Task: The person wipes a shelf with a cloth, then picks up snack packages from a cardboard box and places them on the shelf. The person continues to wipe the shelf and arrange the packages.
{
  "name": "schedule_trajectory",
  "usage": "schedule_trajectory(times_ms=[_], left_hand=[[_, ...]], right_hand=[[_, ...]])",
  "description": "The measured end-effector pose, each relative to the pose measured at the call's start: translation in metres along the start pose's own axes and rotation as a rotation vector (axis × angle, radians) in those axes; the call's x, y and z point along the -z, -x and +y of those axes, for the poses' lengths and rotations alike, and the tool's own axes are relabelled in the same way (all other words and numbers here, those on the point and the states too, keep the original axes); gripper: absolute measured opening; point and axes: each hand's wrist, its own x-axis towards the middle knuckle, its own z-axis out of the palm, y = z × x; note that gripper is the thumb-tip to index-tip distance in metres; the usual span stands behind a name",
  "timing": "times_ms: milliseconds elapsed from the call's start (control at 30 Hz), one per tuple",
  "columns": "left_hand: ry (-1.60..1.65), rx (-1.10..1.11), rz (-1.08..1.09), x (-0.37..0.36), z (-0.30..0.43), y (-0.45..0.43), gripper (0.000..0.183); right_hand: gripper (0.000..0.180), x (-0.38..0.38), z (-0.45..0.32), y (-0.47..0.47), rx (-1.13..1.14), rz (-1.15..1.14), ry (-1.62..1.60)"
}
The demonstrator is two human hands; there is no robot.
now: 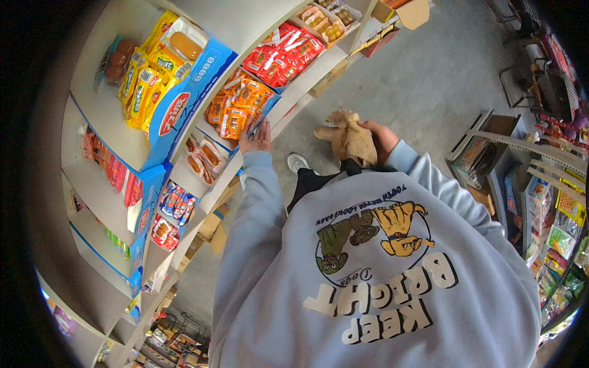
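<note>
My left hand (256, 139) is at the near corner of a blue cardboard display box (268, 109), its thumb on the packet side and its fingers along the outer wall. Orange snack packets (239, 103) fill that box, which sits on a pale shelf. In front of my body, my right hand (384, 139) grips a crumpled brown cloth (356, 138). Part of the right hand is hidden behind the cloth.
Red packets (283, 55) fill the neighbouring box. Packaged sausages (205, 160) lie on the shelf's nearer side. Yellow packets (149, 87) stand in a blue carton on the upper shelf at left. Cardboard boxes (214, 227) sit below. A metal rack (487, 152) stands at right.
</note>
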Motion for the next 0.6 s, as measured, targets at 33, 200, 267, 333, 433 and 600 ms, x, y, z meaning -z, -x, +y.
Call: schedule_trajectory(times_ms=[33, 200, 267, 333, 433, 600], left_hand=[[0.016, 0.033, 0.006, -0.009, -0.004, -0.001, 0.046], [0.052, 0.033, 0.073, -0.018, -0.015, 0.029, 0.048], [0.051, -0.005, -0.061, 0.004, -0.02, 0.052, 0.05], [-0.01, -0.054, -0.11, 0.012, -0.032, 0.087, 0.052], [-0.218, -0.137, -0.097, 0.013, -0.052, 0.157, 0.046], [-0.254, 0.049, -0.121, 0.084, -0.038, 0.25, 0.048]], right_hand=[[0.042, 0.01, 0.002, 0.0, 0.017, 0.005, 0.012], [0.037, 0.047, 0.003, 0.008, -0.025, 0.06, 0.08], [0.037, 0.058, 0.006, 0.012, -0.002, 0.056, 0.04], [0.037, 0.071, 0.01, 0.008, 0.009, -0.006, -0.052], [0.038, 0.079, 0.025, -0.013, 0.119, 0.043, 0.06], [0.036, 0.054, 0.036, -0.037, 0.48, 0.28, 0.184]])
